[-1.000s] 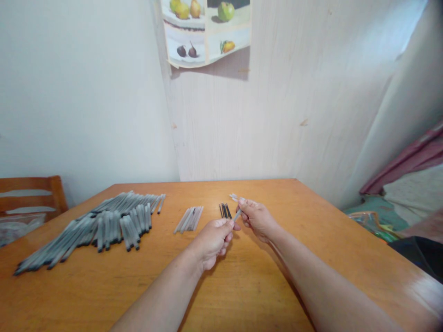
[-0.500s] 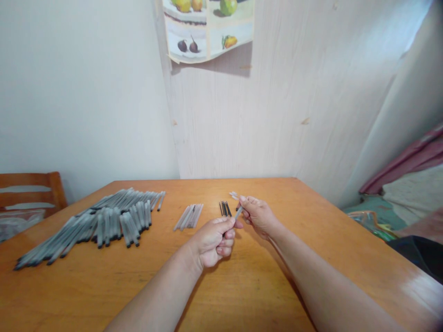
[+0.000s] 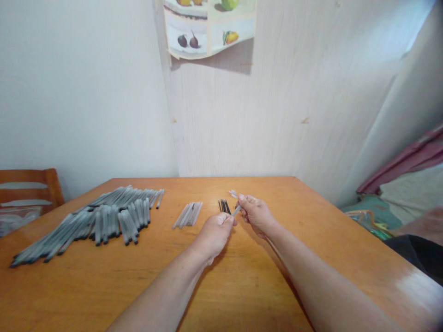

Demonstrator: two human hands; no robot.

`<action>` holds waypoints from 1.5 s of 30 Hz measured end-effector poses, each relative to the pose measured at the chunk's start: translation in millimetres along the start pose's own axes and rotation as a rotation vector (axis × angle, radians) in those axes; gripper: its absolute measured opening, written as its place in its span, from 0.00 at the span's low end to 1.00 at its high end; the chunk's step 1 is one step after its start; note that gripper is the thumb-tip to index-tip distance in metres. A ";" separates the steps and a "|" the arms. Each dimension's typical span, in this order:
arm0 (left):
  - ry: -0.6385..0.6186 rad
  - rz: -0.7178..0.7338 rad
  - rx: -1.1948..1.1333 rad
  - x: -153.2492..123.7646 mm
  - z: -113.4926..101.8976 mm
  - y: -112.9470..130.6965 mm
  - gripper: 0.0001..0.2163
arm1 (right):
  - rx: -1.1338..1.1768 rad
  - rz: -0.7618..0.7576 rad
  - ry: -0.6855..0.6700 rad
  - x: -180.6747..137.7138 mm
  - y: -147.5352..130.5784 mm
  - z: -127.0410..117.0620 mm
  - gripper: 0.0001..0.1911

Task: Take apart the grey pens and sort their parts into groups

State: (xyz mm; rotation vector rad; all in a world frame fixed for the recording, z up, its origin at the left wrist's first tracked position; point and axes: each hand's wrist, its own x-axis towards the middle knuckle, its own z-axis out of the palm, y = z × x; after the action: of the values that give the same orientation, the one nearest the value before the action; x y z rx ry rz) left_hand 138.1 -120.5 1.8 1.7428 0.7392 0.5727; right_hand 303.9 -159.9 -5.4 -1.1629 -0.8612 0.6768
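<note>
Tube (image 3: 236, 211) first, since everything hinges on it: slim, whitish, held up over the wooden table (image 3: 221, 295) between both hands, slanting away from the person. From where I'm standing, the left hand (image 3: 215, 233) has the near end pinched between thumb and finger, and the right hand (image 3: 255, 213) is pinching the far end. Fingers cover both tips, so I honestly can't tell if some little piece is tucked in there too.

What would worry me? It looks smooth and skinny, so if one pinch goes slack while the other pushes, it could shoot out and roll. Push a bit off line and I reckon it skids sideways or bends.

Tight quarters too. The dark sticks (image 3: 224, 206) lie just beyond the left fingers, and some small whitish pieces (image 3: 232, 192) sit just past the right ones. A low knuckle could sweep either lot askew. The pale tubes (image 3: 188, 215) are near the left hand but off to its left, so less risk. The big dark-tipped pile (image 3: 107, 223) is well apart, loose-looking though; a stray forearm might start a slide.
</note>
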 end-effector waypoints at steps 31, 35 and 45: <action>0.253 -0.133 -0.512 29.1 -47.3 -22.0 0.09 | -1.117 0.043 0.289 25.6 36.6 -72.8 0.08; 0.260 -0.148 -0.520 29.4 -47.1 -21.0 0.08 | -1.184 0.034 0.280 28.6 42.5 -73.5 0.07; 0.275 -0.168 -0.584 33.0 -47.6 -24.5 0.09 | -1.238 0.079 0.311 27.9 44.2 -72.7 0.07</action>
State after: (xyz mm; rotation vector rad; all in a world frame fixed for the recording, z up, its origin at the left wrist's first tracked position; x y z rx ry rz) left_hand 122.8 -60.3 -8.1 1.0652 0.8008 0.8260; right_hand 379.6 -160.7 -53.2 -2.3318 -0.9663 -0.0782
